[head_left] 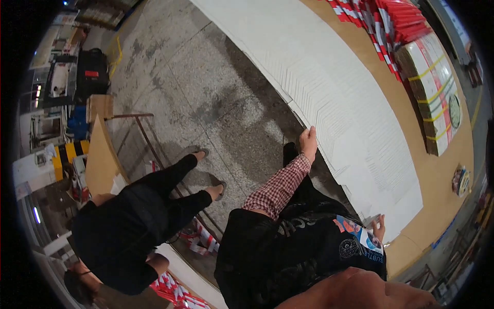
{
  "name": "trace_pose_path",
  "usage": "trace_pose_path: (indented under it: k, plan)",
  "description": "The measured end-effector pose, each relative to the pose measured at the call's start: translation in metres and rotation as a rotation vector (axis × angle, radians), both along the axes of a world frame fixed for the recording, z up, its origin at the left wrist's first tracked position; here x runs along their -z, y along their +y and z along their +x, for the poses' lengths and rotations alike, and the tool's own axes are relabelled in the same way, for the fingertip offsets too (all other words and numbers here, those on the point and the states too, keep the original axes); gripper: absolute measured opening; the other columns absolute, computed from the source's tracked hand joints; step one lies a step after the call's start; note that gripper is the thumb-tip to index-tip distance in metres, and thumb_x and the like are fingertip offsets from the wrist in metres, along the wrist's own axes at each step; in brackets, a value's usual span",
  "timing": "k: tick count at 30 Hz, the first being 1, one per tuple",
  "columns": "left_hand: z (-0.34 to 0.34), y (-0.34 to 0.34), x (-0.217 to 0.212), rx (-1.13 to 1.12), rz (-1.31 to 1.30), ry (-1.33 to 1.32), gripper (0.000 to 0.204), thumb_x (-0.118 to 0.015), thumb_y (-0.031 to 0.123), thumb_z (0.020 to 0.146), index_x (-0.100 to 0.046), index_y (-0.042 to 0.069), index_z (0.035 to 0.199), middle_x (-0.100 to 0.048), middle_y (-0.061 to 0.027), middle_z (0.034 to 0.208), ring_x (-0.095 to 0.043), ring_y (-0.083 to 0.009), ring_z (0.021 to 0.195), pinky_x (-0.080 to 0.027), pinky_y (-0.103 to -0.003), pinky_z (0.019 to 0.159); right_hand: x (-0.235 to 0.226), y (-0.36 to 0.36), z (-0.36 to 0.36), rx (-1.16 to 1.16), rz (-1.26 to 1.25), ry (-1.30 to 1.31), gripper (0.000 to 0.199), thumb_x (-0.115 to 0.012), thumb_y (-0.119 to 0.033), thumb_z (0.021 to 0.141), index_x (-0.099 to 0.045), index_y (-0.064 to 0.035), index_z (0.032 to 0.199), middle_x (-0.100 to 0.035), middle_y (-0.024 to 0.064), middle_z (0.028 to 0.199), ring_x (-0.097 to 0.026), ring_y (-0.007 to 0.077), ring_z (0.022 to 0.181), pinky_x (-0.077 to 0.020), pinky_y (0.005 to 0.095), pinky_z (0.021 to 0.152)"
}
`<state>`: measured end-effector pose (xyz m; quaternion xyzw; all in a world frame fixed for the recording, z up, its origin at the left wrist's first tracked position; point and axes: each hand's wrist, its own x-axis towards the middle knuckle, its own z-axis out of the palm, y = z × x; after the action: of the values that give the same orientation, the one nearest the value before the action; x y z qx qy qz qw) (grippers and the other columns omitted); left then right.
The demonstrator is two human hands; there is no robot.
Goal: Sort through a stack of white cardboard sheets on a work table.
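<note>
A long stack of thin white sheets (360, 129), with fanned, stepped edges, lies across the tan table. My left hand (308, 142), at the end of a red-and-white checked sleeve, is closed on the near edge of these sheets, fingers curled over it. At the stack's right end, my right hand (379, 227) is close to the corner of the sheets. Its visible fingers are stretched out and a little apart. Part of this hand is hidden behind my black shirt.
The tan table (442, 180) carries a strapped white-and-red bundle (431, 92), a heap of red-and-white strips (393, 26) and a roll of tape (461, 180). Behind me on the left, another person in black (128, 221) bends at a second table (100, 159).
</note>
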<state>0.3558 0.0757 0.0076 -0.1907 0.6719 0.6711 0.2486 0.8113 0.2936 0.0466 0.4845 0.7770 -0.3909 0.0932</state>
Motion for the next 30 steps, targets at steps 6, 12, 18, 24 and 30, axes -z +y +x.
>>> trace_pose_path:
  k: [6,12,18,24,30]
  plan:
    - [-0.003,-0.005,0.009,0.115,-0.129,0.094,0.04,-0.045,0.026,0.089,-0.03,0.002,0.06,-0.031,-0.0029,0.054,-0.031,-0.0121,0.051,-0.031,-0.032,0.047,0.041,0.022,0.03,-0.131,0.019,-0.029,0.053,-0.058,-0.014,0.077,-0.04,-0.0009,0.125,-0.026,0.0237,0.134,-0.026,0.0294,0.126,-0.0231,0.0327,0.102]
    - [-0.011,-0.001,0.005,0.183,0.169,-0.288,0.033,-0.045,0.027,0.09,-0.048,0.004,0.066,-0.047,0.0001,0.061,-0.048,-0.0068,0.057,-0.048,-0.028,0.058,0.107,0.059,0.112,0.327,-0.296,0.054,0.055,-0.059,-0.016,0.076,-0.038,-0.0014,0.126,-0.024,0.0262,0.134,-0.028,0.031,0.125,-0.0257,0.0322,0.1]
    - [0.003,-0.01,0.036,0.143,0.095,0.077,0.041,-0.048,0.026,0.088,-0.03,0.003,0.06,-0.027,-0.0023,0.054,-0.029,-0.0094,0.051,-0.029,-0.032,0.045,0.098,0.042,0.099,0.534,-0.33,0.096,0.058,-0.06,-0.023,0.077,-0.037,-0.0003,0.126,-0.024,0.026,0.134,-0.028,0.0303,0.125,-0.0271,0.0314,0.099]
    - [0.0,-0.013,0.022,0.112,0.213,-0.193,0.029,-0.049,0.027,0.088,-0.046,0.005,0.068,-0.042,0.0023,0.061,-0.042,-0.0058,0.053,-0.042,-0.023,0.05,0.061,0.02,0.046,0.031,0.043,-0.046,0.06,-0.058,-0.029,0.079,-0.036,0.0021,0.126,-0.023,0.023,0.136,-0.032,0.0269,0.123,-0.03,0.0306,0.096]
    - [-0.012,-0.02,-0.02,-0.048,0.18,-0.236,0.021,-0.049,0.023,0.088,-0.055,0.004,0.093,-0.053,-0.0015,0.078,-0.05,-0.0097,0.067,-0.045,-0.026,0.061,0.045,0.025,0.055,0.114,0.043,-0.066,0.058,-0.059,-0.027,0.079,-0.037,0.0021,0.125,-0.026,0.0212,0.136,-0.04,0.0267,0.118,-0.0339,0.0308,0.094]
